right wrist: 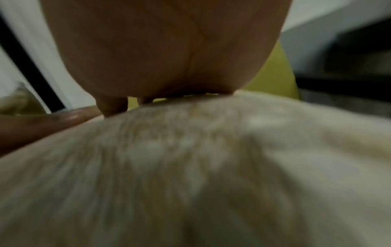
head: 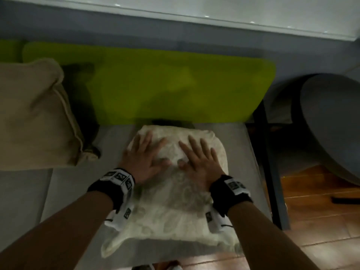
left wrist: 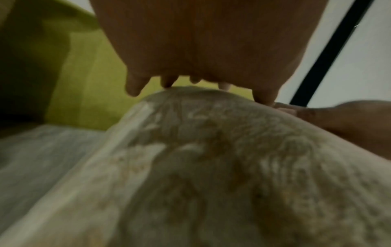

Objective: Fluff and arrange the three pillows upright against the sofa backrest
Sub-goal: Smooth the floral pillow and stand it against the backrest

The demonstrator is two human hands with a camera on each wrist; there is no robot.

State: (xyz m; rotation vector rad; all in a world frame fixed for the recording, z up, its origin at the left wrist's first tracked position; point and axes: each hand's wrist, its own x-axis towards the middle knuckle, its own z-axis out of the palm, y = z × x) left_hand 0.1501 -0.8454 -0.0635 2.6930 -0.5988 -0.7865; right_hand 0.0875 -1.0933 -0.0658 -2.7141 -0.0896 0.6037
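Observation:
A pale patterned pillow (head: pixel 175 207) lies flat on the grey sofa seat (head: pixel 64 188), its far edge close to the green backrest (head: pixel 175 88). Both my hands press down on its far half with fingers spread and straight: left hand (head: pixel 144 156) on the left, right hand (head: pixel 198 158) on the right, thumbs nearly meeting. The wrist views show the same pillow (left wrist: pixel 211 167) (right wrist: pixel 190 167) bulging under each palm (left wrist: pixel 201 41) (right wrist: pixel 165 50). A beige pillow (head: pixel 33 117) stands upright against the backrest at the left. No third pillow shows.
The sofa's black frame (head: pixel 270 172) runs along the seat's right edge. Beyond it are a wooden floor (head: pixel 315 221) and a dark grey rounded seat (head: pixel 331 121). A grey wall and white ledge (head: pixel 233 10) rise behind the backrest.

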